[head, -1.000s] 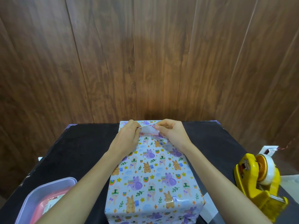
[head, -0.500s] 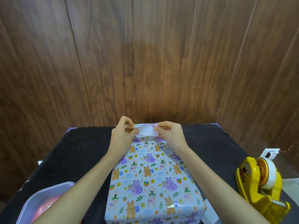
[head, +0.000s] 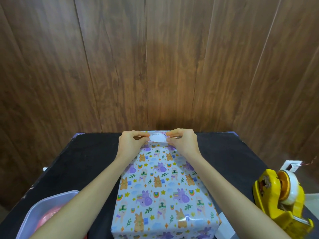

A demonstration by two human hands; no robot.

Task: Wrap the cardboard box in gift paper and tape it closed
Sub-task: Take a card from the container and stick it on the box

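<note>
The box [head: 162,192] lies lengthwise on the black table, fully covered in pale blue gift paper printed with bunnies, rainbows and stars. At its far end a small white sticker label [head: 157,137] with faint writing is held flat between both hands. My left hand [head: 132,144] pinches the label's left edge, my right hand [head: 183,142] pinches its right edge. Both forearms run along the box's sides. The far face of the box is hidden behind the hands.
A yellow tape dispenser [head: 283,202] with a white tape roll stands at the right table edge. A translucent plastic tub [head: 34,214] holding something pink sits at the near left. The black table [head: 77,163] ends at a wooden wall [head: 155,66].
Both hands have moved farther along the box to its far edge, and the white label between them is now stretched flatter and wider.
</note>
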